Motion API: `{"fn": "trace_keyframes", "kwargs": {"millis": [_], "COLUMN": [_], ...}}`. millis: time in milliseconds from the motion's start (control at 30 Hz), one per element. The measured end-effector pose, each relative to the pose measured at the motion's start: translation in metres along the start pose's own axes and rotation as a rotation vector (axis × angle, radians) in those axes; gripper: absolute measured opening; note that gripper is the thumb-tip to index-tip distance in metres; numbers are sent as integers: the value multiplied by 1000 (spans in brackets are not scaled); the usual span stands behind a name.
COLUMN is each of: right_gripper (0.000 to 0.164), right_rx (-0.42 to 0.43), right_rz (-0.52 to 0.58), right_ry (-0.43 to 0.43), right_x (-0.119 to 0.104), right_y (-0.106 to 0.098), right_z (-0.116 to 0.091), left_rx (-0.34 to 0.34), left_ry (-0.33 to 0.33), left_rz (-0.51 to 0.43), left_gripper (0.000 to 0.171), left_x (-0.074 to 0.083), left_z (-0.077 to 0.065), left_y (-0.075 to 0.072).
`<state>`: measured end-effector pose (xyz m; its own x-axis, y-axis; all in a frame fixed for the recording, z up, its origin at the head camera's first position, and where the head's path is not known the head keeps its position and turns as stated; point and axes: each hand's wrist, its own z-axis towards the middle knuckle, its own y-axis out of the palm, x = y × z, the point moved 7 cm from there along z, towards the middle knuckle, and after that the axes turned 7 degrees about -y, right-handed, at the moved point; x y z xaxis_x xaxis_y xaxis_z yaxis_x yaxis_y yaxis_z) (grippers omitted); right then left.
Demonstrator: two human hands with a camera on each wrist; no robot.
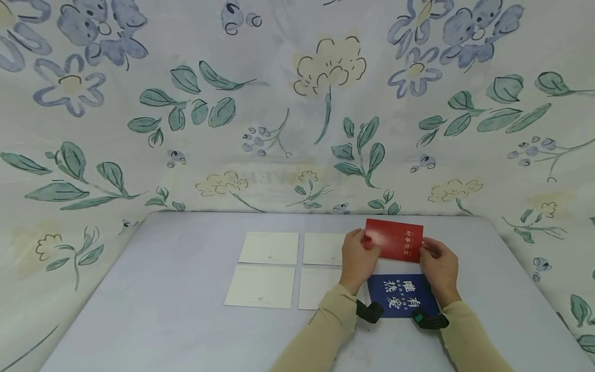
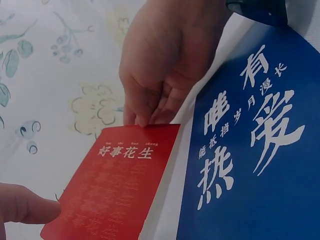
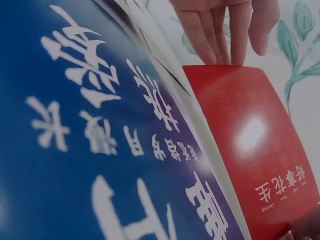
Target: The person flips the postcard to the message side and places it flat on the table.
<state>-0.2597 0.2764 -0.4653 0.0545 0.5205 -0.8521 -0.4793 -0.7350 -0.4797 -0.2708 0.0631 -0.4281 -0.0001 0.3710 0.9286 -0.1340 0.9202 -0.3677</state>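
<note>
A red card (image 1: 394, 240) with white characters is held up over the far right part of the table. My left hand (image 1: 360, 261) grips its left edge, thumb (image 2: 30, 204) over the printed face and fingers going behind. At the opposite edge, my right hand (image 1: 440, 268) pinches the card between thumb and fingertips. Just nearer than the red card, a blue card (image 1: 402, 295) with large white characters lies flat on the table, partly overlapped by the black wrist straps. Glare brightens part of the red face in the right wrist view.
Left of my hands, several cream cards lie in two rows, among them a far left one (image 1: 269, 248) and a near left one (image 1: 260, 287). My left arm partly covers those nearest it. Behind the white table (image 1: 153, 310) hangs a floral cloth (image 1: 279, 103).
</note>
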Motion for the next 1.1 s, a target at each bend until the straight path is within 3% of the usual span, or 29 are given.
{"fn": "trace_keyframes", "kwargs": {"millis": [567, 900, 1100], "right_gripper": [38, 39, 38], "right_rx": [-6, -2, 24], "right_rz": [46, 71, 72], "right_ry": [38, 52, 13], "right_x": [-4, -5, -8], "right_y": [-3, -4, -6], "right_z": [-1, -2, -2], "left_rx": [-41, -32, -32], "left_ry": [-67, -33, -39], "left_rz": [4, 16, 21], "left_gripper": [47, 48, 48], "left_x": [1, 3, 3], "left_z": [-3, -3, -3], "left_y": [0, -3, -3]}}
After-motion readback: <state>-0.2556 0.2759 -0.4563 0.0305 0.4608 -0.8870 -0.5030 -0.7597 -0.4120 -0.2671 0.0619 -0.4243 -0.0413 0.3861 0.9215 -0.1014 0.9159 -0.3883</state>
